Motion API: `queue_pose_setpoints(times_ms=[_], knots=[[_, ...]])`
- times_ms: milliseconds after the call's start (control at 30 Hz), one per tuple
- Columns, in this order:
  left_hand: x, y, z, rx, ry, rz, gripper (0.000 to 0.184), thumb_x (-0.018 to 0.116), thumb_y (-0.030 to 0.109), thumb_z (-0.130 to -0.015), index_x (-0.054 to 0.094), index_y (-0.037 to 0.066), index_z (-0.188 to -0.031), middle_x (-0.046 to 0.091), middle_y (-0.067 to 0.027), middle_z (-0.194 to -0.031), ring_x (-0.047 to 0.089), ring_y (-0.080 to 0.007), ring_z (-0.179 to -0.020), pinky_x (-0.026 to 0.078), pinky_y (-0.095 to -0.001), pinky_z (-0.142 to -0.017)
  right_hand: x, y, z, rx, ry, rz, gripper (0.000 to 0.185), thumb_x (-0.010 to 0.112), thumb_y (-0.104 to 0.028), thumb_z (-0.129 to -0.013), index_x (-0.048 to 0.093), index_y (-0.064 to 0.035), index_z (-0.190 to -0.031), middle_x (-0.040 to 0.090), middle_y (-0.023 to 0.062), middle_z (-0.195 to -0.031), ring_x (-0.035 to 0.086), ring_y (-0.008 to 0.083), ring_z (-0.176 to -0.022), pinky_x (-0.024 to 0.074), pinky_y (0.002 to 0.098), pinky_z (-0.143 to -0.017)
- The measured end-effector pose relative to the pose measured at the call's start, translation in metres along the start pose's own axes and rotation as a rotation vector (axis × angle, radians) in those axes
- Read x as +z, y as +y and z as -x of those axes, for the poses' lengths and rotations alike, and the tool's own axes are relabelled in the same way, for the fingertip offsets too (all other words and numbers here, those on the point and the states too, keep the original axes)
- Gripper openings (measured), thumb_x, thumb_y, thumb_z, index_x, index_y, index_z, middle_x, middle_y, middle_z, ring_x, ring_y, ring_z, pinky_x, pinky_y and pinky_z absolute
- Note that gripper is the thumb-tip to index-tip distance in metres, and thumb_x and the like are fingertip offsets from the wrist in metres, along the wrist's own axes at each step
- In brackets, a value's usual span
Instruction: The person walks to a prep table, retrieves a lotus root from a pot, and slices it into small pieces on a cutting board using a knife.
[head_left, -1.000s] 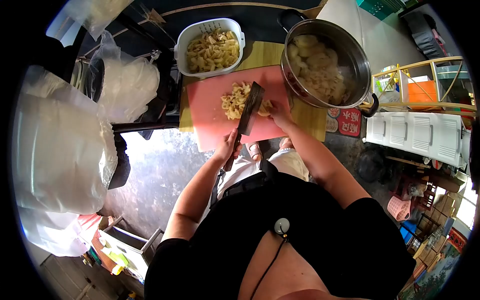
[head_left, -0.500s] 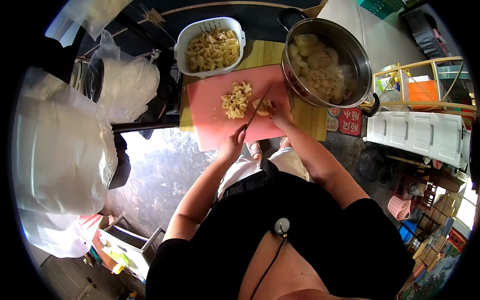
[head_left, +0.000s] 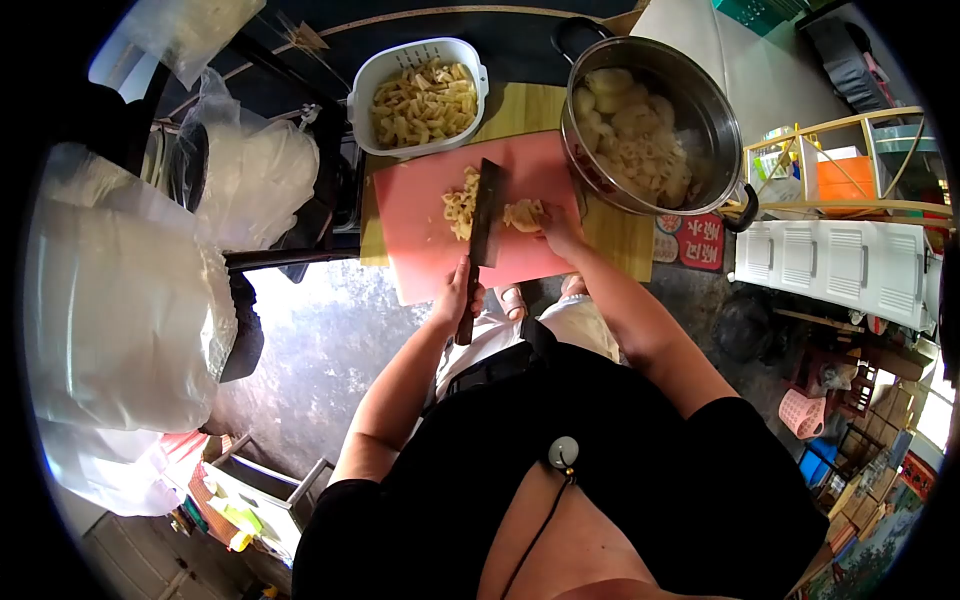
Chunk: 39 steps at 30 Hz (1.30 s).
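Head view: rectangular cleaver [head_left: 484, 225], lumpy pale piece [head_left: 522, 215]

Just the one cam here, worn on the head and aimed forward and steeply down, so you're basically peering over your own black short-sleeved shirt [head_left: 420, 530]. That fills the bottom up close, with both arms running away up the frame. Left hand [head_left: 458, 295] and right hand [head_left: 560, 232] land a bit above the middle, over the pale wooden desk [head_left: 625, 240], at arm's reach. Lens is super wide, fisheye style: sandaled feet [head_left: 511, 300] fit in, the surroundings bend, and the corners go black.
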<state>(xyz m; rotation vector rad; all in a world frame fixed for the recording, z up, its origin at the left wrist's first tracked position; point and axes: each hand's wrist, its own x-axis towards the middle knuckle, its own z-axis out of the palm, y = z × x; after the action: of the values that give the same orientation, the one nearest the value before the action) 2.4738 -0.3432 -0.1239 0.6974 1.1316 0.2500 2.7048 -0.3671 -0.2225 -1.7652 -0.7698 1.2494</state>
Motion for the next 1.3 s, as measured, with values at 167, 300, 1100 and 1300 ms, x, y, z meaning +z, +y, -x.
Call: queue_pose_setpoints(times_ms=[167, 300, 1100, 1300], knots=[[-0.01, 0.006, 0.004, 0.379, 0.077, -0.491, 0.041, 0.035, 0.033, -0.097, 0.05, 0.003, -0.12, 0.043, -0.003, -0.05, 0.042, -0.0091, -0.04, 0.035, -0.0254, -0.04, 0.003, -0.01, 0.006, 0.008, 0.131, 0.155, 0.03, 0.051, -0.014, -0.089, 0.047, -0.0006, -0.115, 0.06, 0.0133, -0.105, 0.063, 0.0197, -0.081, 0.0555, 0.0276, -0.063], [-0.008, -0.016, -0.014, 0.342, 0.035, -0.695, 0.043, 0.036, 0.034, -0.097, 0.047, 0.003, -0.124, 0.042, 0.0, -0.056, 0.039, -0.0094, -0.043, 0.035, -0.025, -0.039, 0.009, 0.031, -0.013, -0.108, 0.187, 0.189, 0.027, 0.054, -0.016, -0.088, 0.048, -0.0002, -0.109, 0.06, 0.0148, -0.105, 0.064, 0.021, -0.079, 0.0536, 0.0284, -0.059], [0.003, -0.021, -0.009, 0.327, 0.056, -0.732, 0.042, 0.036, 0.035, -0.096, 0.047, 0.007, -0.126, 0.048, -0.006, -0.058, 0.046, -0.0137, -0.044, 0.04, -0.0287, -0.042, 0.023, -0.014, 0.019, -0.208, 0.295, 0.51, 0.059, 0.072, -0.024, -0.072, 0.04, -0.005, -0.118, 0.046, 0.0213, -0.116, 0.051, 0.0405, -0.101, 0.0468, 0.0439, -0.079], [0.015, -0.006, -0.007, 0.332, 0.144, -0.974, 0.042, 0.036, 0.037, -0.095, 0.051, 0.01, -0.123, 0.056, -0.0183, -0.082, 0.053, -0.0324, -0.073, 0.044, -0.0399, -0.065, 0.027, -0.029, 0.021, -0.138, 0.291, 0.583, 0.063, 0.072, -0.027, -0.07, 0.037, -0.005, -0.117, 0.045, 0.0197, -0.115, 0.053, 0.0404, -0.097, 0.0487, 0.0452, -0.075]])
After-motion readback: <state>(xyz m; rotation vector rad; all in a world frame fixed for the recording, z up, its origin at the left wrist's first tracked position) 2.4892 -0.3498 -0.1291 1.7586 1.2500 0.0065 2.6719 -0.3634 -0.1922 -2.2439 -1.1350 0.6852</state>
